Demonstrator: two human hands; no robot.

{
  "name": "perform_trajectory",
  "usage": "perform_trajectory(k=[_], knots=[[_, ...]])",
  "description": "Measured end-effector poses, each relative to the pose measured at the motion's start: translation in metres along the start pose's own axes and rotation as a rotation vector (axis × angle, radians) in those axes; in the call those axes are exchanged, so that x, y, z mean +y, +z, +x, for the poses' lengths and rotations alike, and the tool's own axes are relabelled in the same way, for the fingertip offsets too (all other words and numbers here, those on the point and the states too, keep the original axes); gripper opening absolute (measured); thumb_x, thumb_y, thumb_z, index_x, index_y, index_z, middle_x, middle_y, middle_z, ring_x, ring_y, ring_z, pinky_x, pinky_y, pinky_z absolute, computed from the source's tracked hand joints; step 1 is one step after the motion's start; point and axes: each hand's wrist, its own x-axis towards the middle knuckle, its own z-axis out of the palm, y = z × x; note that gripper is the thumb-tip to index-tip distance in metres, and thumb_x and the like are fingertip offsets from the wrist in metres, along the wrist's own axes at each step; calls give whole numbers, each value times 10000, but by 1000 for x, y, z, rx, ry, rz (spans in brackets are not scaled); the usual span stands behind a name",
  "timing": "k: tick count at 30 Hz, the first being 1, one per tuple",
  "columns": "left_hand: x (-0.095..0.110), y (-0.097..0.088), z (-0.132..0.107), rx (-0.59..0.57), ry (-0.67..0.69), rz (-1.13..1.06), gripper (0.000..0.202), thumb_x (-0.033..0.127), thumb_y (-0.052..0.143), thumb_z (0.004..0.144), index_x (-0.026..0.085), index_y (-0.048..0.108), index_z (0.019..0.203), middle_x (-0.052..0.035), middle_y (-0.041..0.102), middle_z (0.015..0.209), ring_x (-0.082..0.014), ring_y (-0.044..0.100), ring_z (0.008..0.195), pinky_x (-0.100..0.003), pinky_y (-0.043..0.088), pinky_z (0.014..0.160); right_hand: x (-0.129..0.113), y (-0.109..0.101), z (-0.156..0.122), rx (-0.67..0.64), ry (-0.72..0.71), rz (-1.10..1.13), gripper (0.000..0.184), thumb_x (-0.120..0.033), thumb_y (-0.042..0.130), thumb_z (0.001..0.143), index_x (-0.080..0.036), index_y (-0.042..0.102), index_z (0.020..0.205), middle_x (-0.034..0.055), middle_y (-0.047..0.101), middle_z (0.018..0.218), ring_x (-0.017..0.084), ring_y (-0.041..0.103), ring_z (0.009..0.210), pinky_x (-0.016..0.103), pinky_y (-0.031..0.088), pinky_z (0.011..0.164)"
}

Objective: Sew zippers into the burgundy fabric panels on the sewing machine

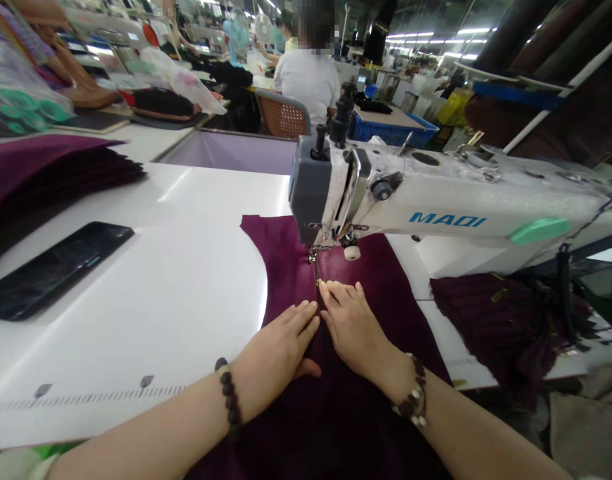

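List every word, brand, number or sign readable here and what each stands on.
"MAQI": blue italic capitals on the white arm of the sewing machine.
Ruler scale on the white tabletop: tick marks and two dark markers; any numbers are too small to read.
No other text is legible.

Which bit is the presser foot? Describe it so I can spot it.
Find the white MAQI sewing machine. Below its grey end, the presser foot is the small metal piece on the plum fabric, just above the right hand's fingertips, left of a cream roller.
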Motion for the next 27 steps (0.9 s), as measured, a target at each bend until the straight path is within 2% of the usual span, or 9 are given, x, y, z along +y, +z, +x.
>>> perform_trajectory(k=[7,13,27], knots=[[-8,-1,5,19,23,16,641,442,690,650,18,542,1109,-223,504,1201,-317,475,1122,-428,436,941,-3,2,11,26,66,-22,395,-166,398,883,-76,387,1268,138,484,1171,268,410,1040,537,310,985],[-14,-6,12,4,6,14,621,428,697,649,29,549,1102,-207,508,1203,-302,478,1122,-403,432,950,-2,3,22,34,99,-25,394,-165,404,879,-75,399,1262,132,499,1108,273,412,995,534,313,973],[-29,-9,26,1,12,77,643,447,679,661,13,533,1114,-204,520,1186,-294,484,1112,-389,424,959,7,5,42,55,67,-80,400,-192,399,889,-48,403,1263,134,514,1072,275,398,963,462,351,919]])
